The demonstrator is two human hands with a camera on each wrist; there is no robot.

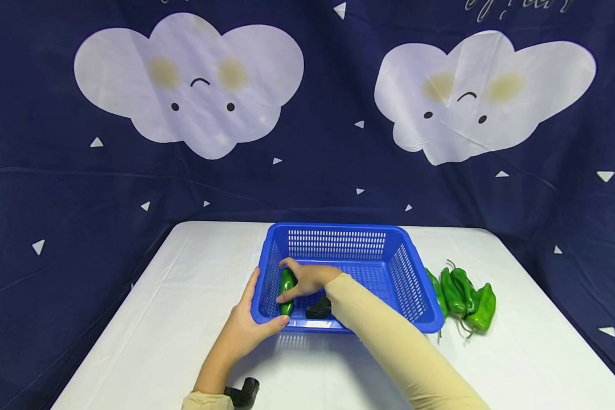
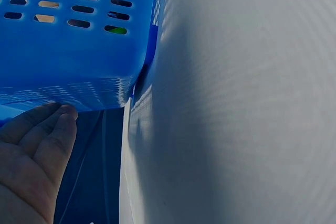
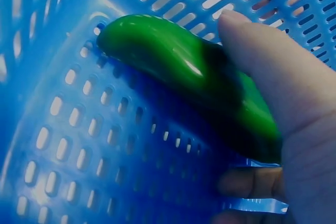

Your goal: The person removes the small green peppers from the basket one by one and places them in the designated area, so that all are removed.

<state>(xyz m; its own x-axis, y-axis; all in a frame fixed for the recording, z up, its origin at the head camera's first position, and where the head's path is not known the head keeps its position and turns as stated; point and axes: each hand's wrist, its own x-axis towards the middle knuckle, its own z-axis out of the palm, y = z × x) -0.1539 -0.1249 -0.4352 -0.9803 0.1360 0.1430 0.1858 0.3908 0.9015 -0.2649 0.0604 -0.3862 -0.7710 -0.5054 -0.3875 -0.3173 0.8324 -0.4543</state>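
Inside the blue plastic basket point(image 1: 333, 326), my right hand point(image 1: 307, 279) holds a long green pepper point(image 1: 287, 291) near the left wall. In the right wrist view the thumb point(image 3: 273, 56) lies across the glossy pepper point(image 3: 157, 48), whose tip is by a basket corner; other fingers show beneath, partly hidden. My left hand point(image 1: 243, 330) rests at the basket's front left corner. Its thumb touches the front rim, and its straight fingers lie along the outer left side. In the left wrist view the fingers point(image 2: 55, 129) touch the slotted wall point(image 2: 68, 51).
Several green peppers point(image 1: 466, 302) lie in a group on the white table point(image 1: 184, 285), just right of the basket. Behind the table hangs a dark blue cloth point(image 1: 333, 171) with cloud prints. A black wrist device point(image 1: 243, 393) is on the left wrist.
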